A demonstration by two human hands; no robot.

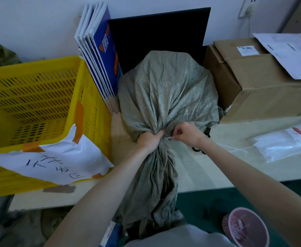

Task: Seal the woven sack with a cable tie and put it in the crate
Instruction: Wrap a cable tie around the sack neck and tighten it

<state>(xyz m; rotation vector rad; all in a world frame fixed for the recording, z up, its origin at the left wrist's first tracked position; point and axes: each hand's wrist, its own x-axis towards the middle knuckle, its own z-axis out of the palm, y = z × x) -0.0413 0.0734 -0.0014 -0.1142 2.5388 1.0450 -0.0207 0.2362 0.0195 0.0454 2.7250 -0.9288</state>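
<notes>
A grey-green woven sack (165, 90) lies on the table with its full body toward the wall and its loose mouth hanging over the front edge. My left hand (148, 140) clenches the gathered neck of the sack. Right beside it, my right hand (188, 133) pinches the end of a thin white cable tie (169, 138) at the neck. How far the tie runs around the neck is hidden by my hands. A yellow perforated plastic crate (39, 97) stands to the left, with a taped paper note on its front wall.
Blue and white folders (101, 56) lean between crate and sack, before a black panel (160, 32). A cardboard box (256, 81) sits to the right, a clear bag of white ties (285, 145) in front of it. A pink basket (246, 227) is on the floor.
</notes>
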